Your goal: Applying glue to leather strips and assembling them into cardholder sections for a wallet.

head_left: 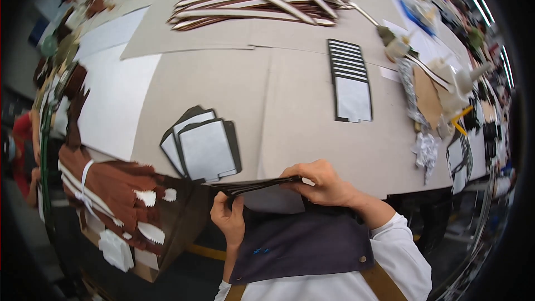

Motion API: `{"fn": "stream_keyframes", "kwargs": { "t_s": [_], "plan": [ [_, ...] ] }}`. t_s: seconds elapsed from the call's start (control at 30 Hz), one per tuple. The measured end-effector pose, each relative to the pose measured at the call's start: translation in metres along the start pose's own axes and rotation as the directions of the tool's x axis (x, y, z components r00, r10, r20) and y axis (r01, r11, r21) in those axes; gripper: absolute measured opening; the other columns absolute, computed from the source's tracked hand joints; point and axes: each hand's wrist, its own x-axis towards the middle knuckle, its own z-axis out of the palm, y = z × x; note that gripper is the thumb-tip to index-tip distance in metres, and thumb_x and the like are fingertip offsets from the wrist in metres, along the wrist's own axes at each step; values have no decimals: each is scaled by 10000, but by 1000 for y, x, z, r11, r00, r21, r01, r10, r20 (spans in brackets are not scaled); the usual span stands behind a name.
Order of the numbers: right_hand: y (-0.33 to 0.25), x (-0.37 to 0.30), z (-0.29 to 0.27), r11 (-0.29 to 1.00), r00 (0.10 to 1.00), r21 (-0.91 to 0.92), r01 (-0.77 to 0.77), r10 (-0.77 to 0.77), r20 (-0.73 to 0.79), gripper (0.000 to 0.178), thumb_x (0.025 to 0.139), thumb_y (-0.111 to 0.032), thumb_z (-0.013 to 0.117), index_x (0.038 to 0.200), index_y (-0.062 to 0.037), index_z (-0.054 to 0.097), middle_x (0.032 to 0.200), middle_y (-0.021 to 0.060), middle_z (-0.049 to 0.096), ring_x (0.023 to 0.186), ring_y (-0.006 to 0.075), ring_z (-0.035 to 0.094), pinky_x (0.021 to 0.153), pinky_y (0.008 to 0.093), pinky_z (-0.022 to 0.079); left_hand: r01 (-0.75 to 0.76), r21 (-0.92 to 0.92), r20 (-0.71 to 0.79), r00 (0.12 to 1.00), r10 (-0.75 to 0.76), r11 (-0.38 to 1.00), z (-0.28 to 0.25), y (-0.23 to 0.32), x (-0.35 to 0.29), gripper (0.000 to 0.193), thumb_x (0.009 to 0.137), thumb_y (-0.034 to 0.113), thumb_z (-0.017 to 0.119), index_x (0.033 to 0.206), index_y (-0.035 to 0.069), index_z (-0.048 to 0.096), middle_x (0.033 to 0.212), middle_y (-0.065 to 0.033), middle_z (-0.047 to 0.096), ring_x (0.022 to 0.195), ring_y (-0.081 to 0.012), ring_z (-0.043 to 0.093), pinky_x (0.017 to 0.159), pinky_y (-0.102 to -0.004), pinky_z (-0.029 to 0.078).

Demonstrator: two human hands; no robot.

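Near the table's front edge, a dark layered panel (256,185) is held almost edge-on, so its faces are mostly hidden. My left hand (228,220) pinches its left part between thumb and fingers. The right end is gripped by my right hand (322,183), fingers closed over it. Just beyond my left hand lies a small overlapping pile of dark pieces with pale grey faces (206,147). Farther right, a flat dark panel with several white stripes and a pale lower part (352,81) rests on the table.
A bundle of brown and cream strips (259,4) lies at the table's far side. Brown leather-like pieces (106,189) sit over a cardboard box (167,245) at lower left. White bottles (460,81) and crumpled foil (426,153) stand along the right. A person's arm (33,184) shows far left.
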Motion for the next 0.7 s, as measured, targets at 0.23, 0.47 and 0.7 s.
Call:
{"fn": "stream_keyframes", "kwargs": {
  "t_s": [0.23, 0.47, 0.7],
  "plan": [
    [32, -87, -61, 811, 711, 465, -354, 557, -430, 207, 889, -79, 688, 1043, 34, 608, 923, 7, 653, 818, 53, 582, 717, 220, 490, 101, 220, 517, 832, -204, 970, 120, 19, 31, 168, 879, 122, 705, 900, -34, 646, 717, -40, 639, 625, -82, 559, 600, -236, 466],
    [24, -144, -112, 837, 642, 448, -313, 534, -549, 295, 876, -74, 701, 1140, 28, 617, 972, 30, 674, 848, 67, 606, 752, 213, 495, -365, 210, 768, 635, 78, 907, 177, 70, 20, 150, 878, 148, 686, 877, 4, 642, 705, -137, 647, 611, -240, 660, 551, -316, 501],
    [57, -138, -139, 780, 647, 497, -381, 608, -459, 360, 868, -84, 701, 1184, 48, 589, 1025, 41, 661, 891, 72, 601, 787, 219, 494, 81, 328, 740, 597, -310, 941, 213, 29, 29, 228, 885, 166, 694, 913, -50, 630, 692, -41, 623, 639, -95, 570, 598, -248, 471]
  ]
}}
